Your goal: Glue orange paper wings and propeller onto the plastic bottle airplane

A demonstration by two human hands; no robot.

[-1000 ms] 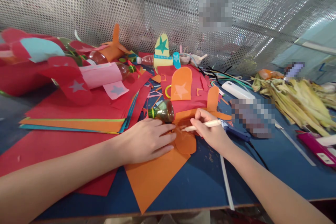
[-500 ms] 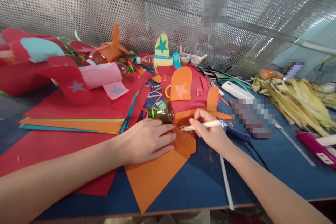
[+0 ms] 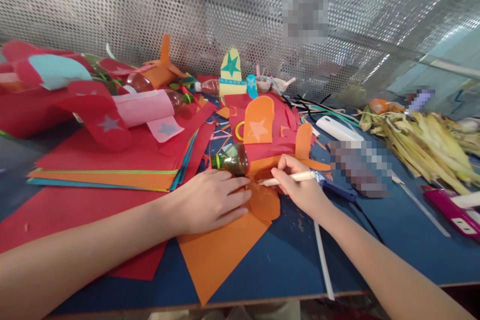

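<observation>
My right hand [image 3: 300, 185] pinches a cream-coloured marker pen [image 3: 290, 179], its tip on the star drawn on an orange paper wing [image 3: 265, 205]. Flat across the orange model and the paper beside it lies my left hand [image 3: 213, 200], fingers stretched out and holding nothing. The model is a plastic bottle wrapped in orange paper; its green bottle neck [image 3: 234, 159] points left. An upper orange wing [image 3: 259, 120] bears a pale star, and orange tail fins [image 3: 304, 142] stick out on the right. Under the model is an orange sheet [image 3: 225, 255].
Coloured paper [image 3: 108, 155] is stacked at left, with a pink bottle model [image 3: 144, 107] behind it. A yellow model [image 3: 232, 85] stands near the perforated metal screen [image 3: 150, 5]. To the right are a blue glue gun [image 3: 339, 190], dried husks [image 3: 431, 145] and a magenta power strip [image 3: 452, 212].
Both hands stay almost where they were. The marker pen's tip has shifted very slightly right on the star.
</observation>
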